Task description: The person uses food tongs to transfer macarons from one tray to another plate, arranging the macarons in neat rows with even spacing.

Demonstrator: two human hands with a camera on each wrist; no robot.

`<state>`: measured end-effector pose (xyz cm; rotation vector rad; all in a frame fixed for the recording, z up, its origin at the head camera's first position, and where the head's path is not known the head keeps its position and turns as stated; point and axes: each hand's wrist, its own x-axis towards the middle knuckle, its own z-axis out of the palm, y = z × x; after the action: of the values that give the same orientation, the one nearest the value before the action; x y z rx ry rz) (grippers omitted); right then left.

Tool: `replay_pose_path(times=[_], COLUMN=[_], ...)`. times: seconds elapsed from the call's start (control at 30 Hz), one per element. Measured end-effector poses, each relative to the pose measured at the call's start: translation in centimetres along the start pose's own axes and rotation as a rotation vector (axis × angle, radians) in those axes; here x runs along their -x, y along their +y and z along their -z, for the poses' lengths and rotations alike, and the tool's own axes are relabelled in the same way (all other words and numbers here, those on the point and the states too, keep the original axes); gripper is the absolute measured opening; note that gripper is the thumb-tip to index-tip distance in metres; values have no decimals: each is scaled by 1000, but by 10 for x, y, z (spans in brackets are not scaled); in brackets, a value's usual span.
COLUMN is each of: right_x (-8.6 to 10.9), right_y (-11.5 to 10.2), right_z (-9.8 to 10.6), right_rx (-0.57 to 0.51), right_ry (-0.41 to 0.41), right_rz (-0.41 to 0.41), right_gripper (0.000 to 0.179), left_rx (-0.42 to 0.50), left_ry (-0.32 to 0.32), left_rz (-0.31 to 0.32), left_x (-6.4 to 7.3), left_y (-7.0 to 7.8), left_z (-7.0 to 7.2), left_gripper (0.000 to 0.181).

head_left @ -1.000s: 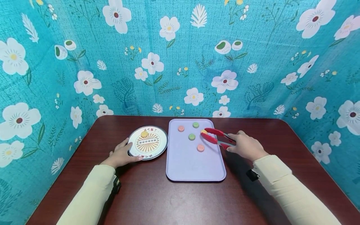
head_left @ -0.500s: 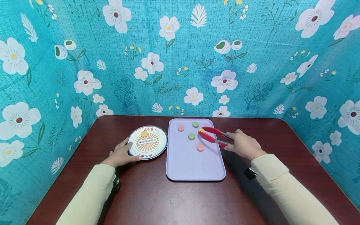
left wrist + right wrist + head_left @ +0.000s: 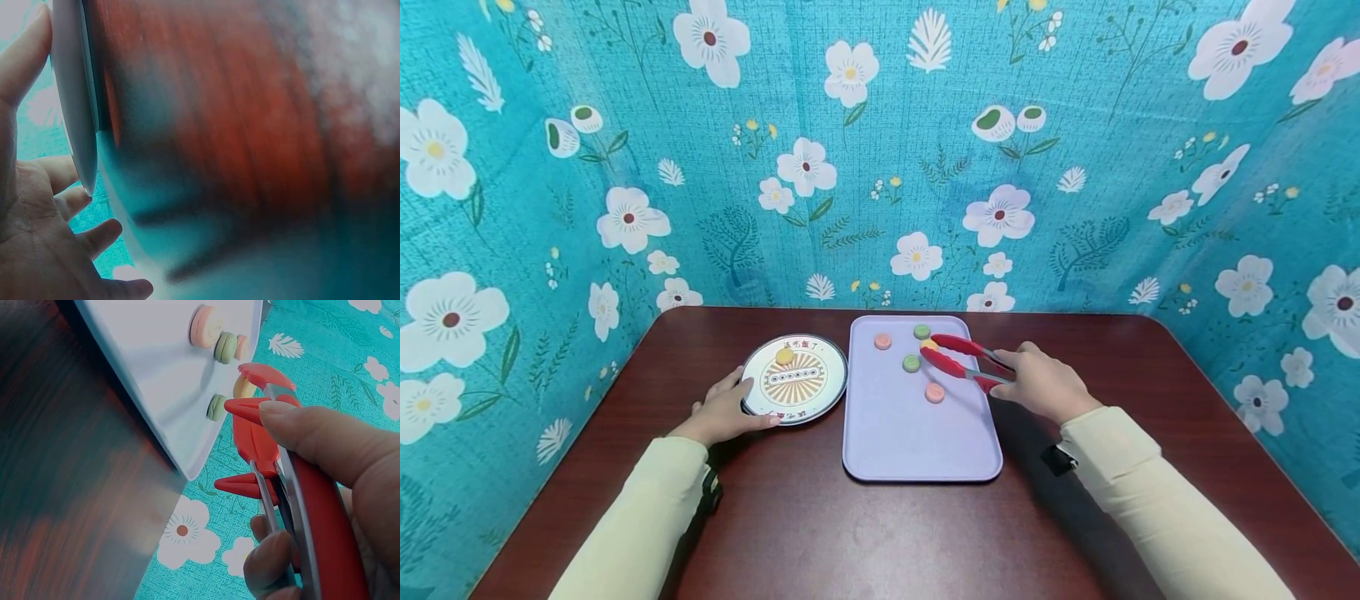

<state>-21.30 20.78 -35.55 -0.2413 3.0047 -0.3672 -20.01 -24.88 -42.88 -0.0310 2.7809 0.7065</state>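
My right hand [image 3: 1043, 385] grips red-and-metal tongs [image 3: 945, 363] over the right side of the tray. Between the red tips sits a yellow macaron [image 3: 244, 387], seen in the right wrist view. My left hand [image 3: 724, 410] holds the rim of a round white plate [image 3: 832, 377], with its thumb at the near edge and fingers along the left side. Another yellow macaron [image 3: 785, 357] lies on the plate. On the lilac tray [image 3: 917, 454] are two green macarons, one at the back [image 3: 922, 332] and one in front [image 3: 912, 363], plus a pink macaron [image 3: 935, 392] nearer and another pink macaron [image 3: 883, 342] at back left.
The tray lies just right of the plate on a dark brown table [image 3: 775, 525]. A blue flowered cloth [image 3: 880, 183] hangs behind and along both sides of the table.
My right hand has moved left with the tongs, carrying the yellow macaron from the tray's right side toward the green macarons. My left hand and the plate stay in place.
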Motion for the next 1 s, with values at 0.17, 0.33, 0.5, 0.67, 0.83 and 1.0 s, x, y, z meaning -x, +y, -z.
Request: replay_pose_path(times=[0.17,0.33,0.5,0.67,0.83,1.0], right_x=[-2,-3,-4,-6,-6,-7], right_y=[-3,-6,-8,-11,-14,-16], right_z=[-2,-3,-2,-2,-2,-3], right_rx=[-2,0,-6,-9,-19,-19], right_ry=[3,10,15,18,26,29], right_rz=[-5,-2,13,20,27,35], right_gripper=[79,79,78,76,75,73], left_rx=[-2,-2,-7,-14,-14,-9], left_ry=[-2,-3,-3,1,2,0], left_rz=[0,0,2,1,1,1], left_x=[-1,-2,-2,-2,-1,2], left_y=[-1,-2,-2,-1,0,2], left_z=[0,0,0,0,0,1], left_gripper=[111,112,112,112,111,110])
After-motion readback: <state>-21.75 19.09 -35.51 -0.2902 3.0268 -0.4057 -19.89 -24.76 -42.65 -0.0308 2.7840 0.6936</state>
